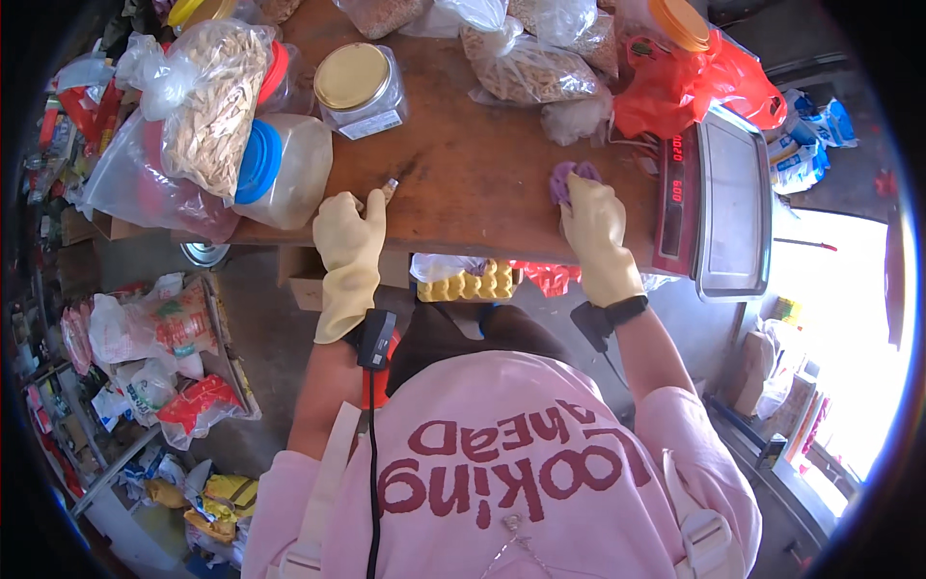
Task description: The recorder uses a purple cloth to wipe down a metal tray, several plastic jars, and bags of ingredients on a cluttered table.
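Both my hands wear pale yellow rubber gloves and rest at the near edge of the brown wooden table [453, 179]. My left hand [349, 241] is closed, its fingers curled. A small brownish piece with a pale tip [390, 187] shows beside that thumb; whether it is gripped or just lies there, I cannot tell. Bunched in my closed right hand [595, 232] is a crumpled purple cloth [573, 181], pressed on the tabletop. Ahead of my left hand stands a clear jar with a gold lid [362, 92]. A red scale with a metal tray [736, 207] is right of my right hand.
A blue-lidded jar [299, 169] and a bag of dried slices [217, 111] crowd the left. Bags of dried goods [535, 72] and a red plastic bag [690, 92] lie at the back. A yellow egg tray [468, 282] sits below the table edge.
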A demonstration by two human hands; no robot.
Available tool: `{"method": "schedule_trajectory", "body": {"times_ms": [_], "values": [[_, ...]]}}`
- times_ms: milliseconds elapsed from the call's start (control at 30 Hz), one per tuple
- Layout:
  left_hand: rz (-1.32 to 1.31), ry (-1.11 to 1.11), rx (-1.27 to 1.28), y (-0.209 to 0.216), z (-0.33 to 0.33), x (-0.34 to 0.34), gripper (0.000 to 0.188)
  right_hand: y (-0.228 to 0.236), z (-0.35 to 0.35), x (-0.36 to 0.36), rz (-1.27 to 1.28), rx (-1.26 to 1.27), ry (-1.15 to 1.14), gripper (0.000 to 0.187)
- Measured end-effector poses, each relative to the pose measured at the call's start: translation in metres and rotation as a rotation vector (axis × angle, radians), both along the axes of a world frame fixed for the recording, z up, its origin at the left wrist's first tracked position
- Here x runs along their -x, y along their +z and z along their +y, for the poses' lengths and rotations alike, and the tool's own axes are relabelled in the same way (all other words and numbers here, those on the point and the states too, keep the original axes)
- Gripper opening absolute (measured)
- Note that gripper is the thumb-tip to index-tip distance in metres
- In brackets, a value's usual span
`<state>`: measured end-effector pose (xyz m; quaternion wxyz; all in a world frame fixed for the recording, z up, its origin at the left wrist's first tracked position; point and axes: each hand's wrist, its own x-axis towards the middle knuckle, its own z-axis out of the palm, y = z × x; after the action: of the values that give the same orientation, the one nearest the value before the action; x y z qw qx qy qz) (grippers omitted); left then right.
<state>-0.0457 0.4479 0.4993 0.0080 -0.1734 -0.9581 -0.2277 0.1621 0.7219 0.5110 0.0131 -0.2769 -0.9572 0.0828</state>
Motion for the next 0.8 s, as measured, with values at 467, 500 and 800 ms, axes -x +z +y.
{"method": "schedule_trajectory", "body": {"times_ms": [467, 500, 800], "values": [[-0.14, -0.785, -0.11, 0.011, 0.056, -0.047, 0.038, -0.004, -0.026, -0.04, 0.241, 0.025, 0.217, 0.025], [-0.16, -0.78, -0.013, 0.016, 0.06, -0.052, 0.044, -0.005, -0.011, -0.057, 0.051, -0.043, 0.072, 0.023], [-0.237, -0.672, -0.031, 0.036, 0.106, -0.025, 0.065, 0.0, 0.038, -0.039, 0.299, -0.077, -0.102, 0.046]]}}
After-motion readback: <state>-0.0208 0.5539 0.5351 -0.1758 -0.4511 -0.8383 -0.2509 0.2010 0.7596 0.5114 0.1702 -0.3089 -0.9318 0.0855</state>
